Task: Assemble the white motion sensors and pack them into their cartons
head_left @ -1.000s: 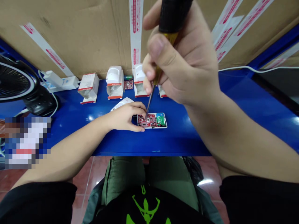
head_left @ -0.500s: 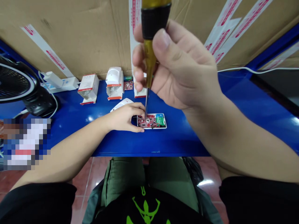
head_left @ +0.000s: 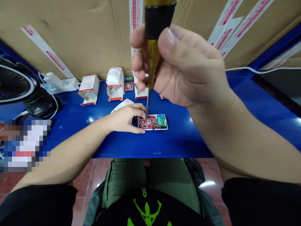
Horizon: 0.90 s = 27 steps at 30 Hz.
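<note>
My right hand [head_left: 181,62] grips a screwdriver [head_left: 153,55] with a black and yellow handle, held nearly upright. Its thin metal shaft runs down to a red circuit board [head_left: 150,125] with a green battery [head_left: 161,121], seated in a white plastic housing [head_left: 167,128]. The tip meets the board near a small round white part; the screw, if any, is too small to see. Wrapped about the left end of the housing, my left hand [head_left: 128,119] pins it on the blue table. Partly behind that hand lies a white cover [head_left: 125,103].
Along the cardboard wall stand an opened small box [head_left: 89,89], another box [head_left: 115,92] with a white sensor [head_left: 114,76] on top, and a second circuit board [head_left: 129,86]. A fan [head_left: 23,84] and a power strip [head_left: 62,84] are at the left. A white cable runs along the right.
The screwdriver handle and my right hand have shifted slightly to the right, and the fingers have loosened a little around it. My left hand and the housing stay put.
</note>
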Tool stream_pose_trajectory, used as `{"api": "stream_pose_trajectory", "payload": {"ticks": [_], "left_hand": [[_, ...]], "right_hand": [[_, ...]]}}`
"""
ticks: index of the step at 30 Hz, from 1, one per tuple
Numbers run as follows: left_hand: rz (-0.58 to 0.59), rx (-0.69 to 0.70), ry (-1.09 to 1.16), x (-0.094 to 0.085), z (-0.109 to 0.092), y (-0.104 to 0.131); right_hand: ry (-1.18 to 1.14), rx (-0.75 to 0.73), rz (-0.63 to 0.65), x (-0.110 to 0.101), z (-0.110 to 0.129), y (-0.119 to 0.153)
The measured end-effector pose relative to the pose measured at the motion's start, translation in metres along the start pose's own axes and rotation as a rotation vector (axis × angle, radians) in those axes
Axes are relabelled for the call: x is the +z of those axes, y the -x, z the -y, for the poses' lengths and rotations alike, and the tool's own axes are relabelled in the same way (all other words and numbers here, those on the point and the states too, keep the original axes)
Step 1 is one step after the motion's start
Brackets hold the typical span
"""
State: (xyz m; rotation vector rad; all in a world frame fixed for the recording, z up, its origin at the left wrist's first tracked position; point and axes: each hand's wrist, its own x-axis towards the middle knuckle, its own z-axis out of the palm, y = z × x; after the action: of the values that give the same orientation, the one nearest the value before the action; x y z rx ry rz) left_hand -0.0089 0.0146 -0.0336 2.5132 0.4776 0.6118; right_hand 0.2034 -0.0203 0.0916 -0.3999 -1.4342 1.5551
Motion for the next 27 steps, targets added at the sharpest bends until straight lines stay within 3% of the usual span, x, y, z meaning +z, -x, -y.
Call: {"api": "stream_pose_trajectory", "payload": {"ticks": [3,7,14,18,23,27], "left_hand": [[0.008,-0.001,-0.002,-0.001,-0.001,-0.001],[0.020,-0.016,0.000,-0.001,-0.001,-0.002],[0.007,-0.038,0.010,0.000,0.000,0.000],[0.005,-0.028,0.002,0.000,0.000,0.000],[0.018,-0.027,0.016,-0.001,-0.001,-0.001],[0.012,-0.033,0.027,0.000,-0.001,-0.001]], "right_hand": [[0.055,-0.051,-0.041,-0.001,-0.011,-0.003],[0.053,-0.238,-0.107,-0.003,-0.029,-0.008],[0.024,-0.032,0.082,-0.009,-0.009,-0.003],[0.030,-0.080,0.054,-0.009,-0.016,-0.006],[0.049,-0.235,-0.118,-0.008,-0.035,-0.012],[-0.002,-0.205,0.003,-0.008,-0.025,-0.009]]}}
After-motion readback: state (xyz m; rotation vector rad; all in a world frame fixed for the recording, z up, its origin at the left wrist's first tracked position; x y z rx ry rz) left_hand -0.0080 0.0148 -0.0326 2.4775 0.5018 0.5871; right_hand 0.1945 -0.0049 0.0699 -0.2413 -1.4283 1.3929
